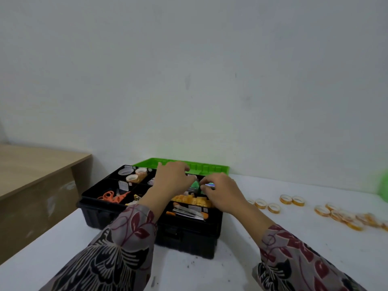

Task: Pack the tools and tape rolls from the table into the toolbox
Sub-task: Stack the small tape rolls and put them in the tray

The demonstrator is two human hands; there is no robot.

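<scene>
A pale, bare wall point(210, 80) rises behind a white table point(294, 238), and a wooden counter point(31, 164) steps away at the left. On the table sits a black toolbox point(189, 238), its green lid point(210, 166) lying open toward the wall and its divided tray on show. The far-left compartment holds packed tape rolls point(134, 174), and orange scissors point(111, 197) lie in the near-left one. Both arms, in patterned sleeves, reach over the far right part of the tray. The left hand point(172, 179) hovers palm down with its fingers curled, and I cannot tell whether it grips anything. The right hand point(220, 192) pinches a small glinting item point(210, 185) at its fingertips, just beside a green object point(196, 184). This looks like settling a piece into a compartment, partway through the packing. Many loose tape rolls point(285, 199) lie scattered on the table to the right, well apart from the box. Fetching them probably comes next and calls for a reach to the right. That side is open, while the wall and open lid close off the far edge.
</scene>
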